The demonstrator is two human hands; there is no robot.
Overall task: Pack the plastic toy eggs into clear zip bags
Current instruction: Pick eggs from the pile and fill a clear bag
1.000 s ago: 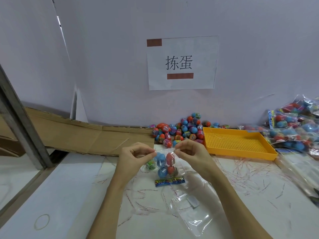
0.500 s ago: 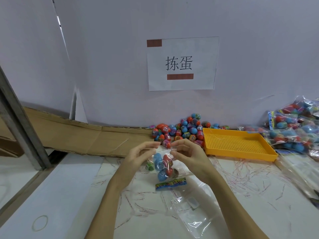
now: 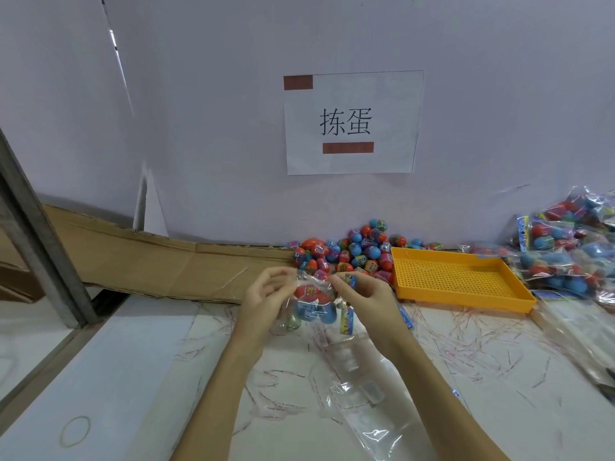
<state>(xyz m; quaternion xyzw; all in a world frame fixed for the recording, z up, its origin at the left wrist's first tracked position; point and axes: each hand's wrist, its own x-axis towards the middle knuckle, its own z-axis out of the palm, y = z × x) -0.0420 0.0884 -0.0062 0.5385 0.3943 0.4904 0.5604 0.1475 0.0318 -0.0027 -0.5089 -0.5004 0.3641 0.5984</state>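
We are closing a filled bag. We hold the clear zip bag point(image 3: 311, 302) in the air in front of the loose egg pile point(image 3: 349, 252), which we take as our landmark, lying against the back wall. Our left hand point(image 3: 266, 296) pinches the bag's top edge at its left end, fingers curled in on the plastic. Our right hand point(image 3: 362, 291) pinches the same edge at its right end, thumb and fingers pressed together on the film. Inside the bag we see a red egg point(image 3: 307, 291) on top and blue eggs point(image 3: 314, 312) under it; a printed card strip point(image 3: 346, 322) hangs at the bag's lower right. We cannot tell whether the zip is already pressed shut along its whole length, for the fingers cover it.

We judge that the step in hand is sealing. The next move calls for running the fingertips along the strip until both sides lock, keeping the eggs low so none wedges in the mouth. Then the bag should go with the packed bags point(image 3: 565, 254), far right of the pile, beyond the yellow tray point(image 3: 459, 281) that sits just right of it.

A stack of empty clear bags point(image 3: 362, 394) lies on the table nearer to us than the pile, ready for the next fill.
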